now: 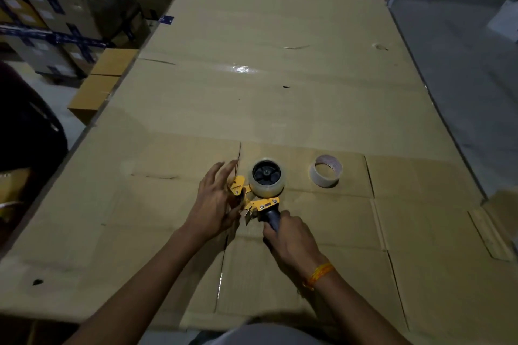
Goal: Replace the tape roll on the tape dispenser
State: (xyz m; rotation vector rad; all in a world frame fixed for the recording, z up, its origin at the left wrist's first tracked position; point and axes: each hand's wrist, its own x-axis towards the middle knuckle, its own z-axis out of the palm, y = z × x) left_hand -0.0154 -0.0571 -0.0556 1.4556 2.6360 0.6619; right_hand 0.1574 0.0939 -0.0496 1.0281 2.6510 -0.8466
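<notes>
The tape dispenser [253,199] lies on its side on the cardboard-covered table [280,98], close in front of you, its yellow frame toward your left and a clear tape roll [266,179] seated on its black hub. Your right hand [291,241] is wrapped tight around the dark handle, fingers closed on it, with an orange thread band [319,274] on that wrist. Your left hand [217,199] sits at the yellow front end of the frame with its fingers spread loose; whether the thumb side pinches anything you cannot tell, as the palm hides it. A nearly spent tape roll [326,170] lies flat on the cardboard just to the right of the dispenser, apart from it. Stacked cartons [56,8] with dark blue tape stand beyond the table's left edge.
</notes>
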